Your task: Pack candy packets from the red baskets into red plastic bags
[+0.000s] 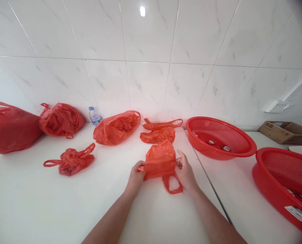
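Observation:
A thin red plastic bag [160, 168] is stretched between my two hands, just above the white table and partly blurred. My left hand [136, 175] pinches its left edge. On the opposite edge my right hand [186, 172] grips it with thumb and fingers, the index finger pointing up. One handle loop of the bag hangs toward me near my right hand. Directly behind it lie more crumpled red bags [157, 136], and I cannot tell where one ends and another begins.
Left of my hands lies a knotted red bag [73, 162]. Fuller red bags [117, 128] and a small water bottle [94, 116] stand along the tiled wall. At right are a red plastic basket [221, 137] holding small items, another red basket [280, 183] and a cardboard box [280, 132].

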`<state>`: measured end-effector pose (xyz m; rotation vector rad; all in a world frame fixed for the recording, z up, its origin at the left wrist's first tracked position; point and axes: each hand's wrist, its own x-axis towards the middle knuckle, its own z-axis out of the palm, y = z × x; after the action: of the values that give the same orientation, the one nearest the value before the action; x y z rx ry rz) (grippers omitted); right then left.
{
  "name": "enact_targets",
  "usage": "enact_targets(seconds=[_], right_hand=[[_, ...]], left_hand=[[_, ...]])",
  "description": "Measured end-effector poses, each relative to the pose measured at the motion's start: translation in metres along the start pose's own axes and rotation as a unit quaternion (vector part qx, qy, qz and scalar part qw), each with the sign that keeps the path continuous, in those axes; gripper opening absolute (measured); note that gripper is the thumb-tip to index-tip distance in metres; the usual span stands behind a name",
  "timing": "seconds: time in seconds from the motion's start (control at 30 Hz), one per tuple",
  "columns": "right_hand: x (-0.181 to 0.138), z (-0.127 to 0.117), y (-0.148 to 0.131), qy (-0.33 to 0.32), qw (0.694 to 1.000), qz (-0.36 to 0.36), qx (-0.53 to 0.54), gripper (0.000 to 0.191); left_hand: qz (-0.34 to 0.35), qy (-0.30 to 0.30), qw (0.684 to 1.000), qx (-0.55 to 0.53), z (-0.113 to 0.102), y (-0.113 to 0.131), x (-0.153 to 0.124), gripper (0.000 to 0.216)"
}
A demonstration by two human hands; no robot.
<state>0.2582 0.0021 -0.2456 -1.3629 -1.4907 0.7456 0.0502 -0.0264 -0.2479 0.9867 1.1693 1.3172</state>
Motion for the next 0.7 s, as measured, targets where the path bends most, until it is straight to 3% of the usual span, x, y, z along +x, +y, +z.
enact_targets(seconds=[0.1,0.3,0.4,0.5,0.7], right_hand=[[0.011,-0.018,0.009,0.05,0.998,0.045,-0.007,0.058],[0.012,-0.02,0.009,0.05,0.992,0.115,0.024,0.027],[0.01,-0.018,0.007,0.019,0.992,0.123,0.026,0.02],[0.01,-0.016,0.005,-0.037,0.984,0.14,0.102,0.025],[0.005,-0.012,-0.003,-0.133,0.939,0.179,0.262,0.034]], left_hand=[[-0.021,0.025,0.991,-0.13,-0.006,0.004,0.004,0.011],[-0.025,-0.027,0.959,-0.282,-0.009,0.003,0.007,0.016],[-0.034,-0.035,0.945,-0.323,-0.01,0.005,0.007,0.016],[-0.041,-0.035,0.941,-0.335,-0.011,0.007,0.007,0.015],[-0.028,-0.036,0.951,-0.306,-0.017,0.008,0.009,0.016]])
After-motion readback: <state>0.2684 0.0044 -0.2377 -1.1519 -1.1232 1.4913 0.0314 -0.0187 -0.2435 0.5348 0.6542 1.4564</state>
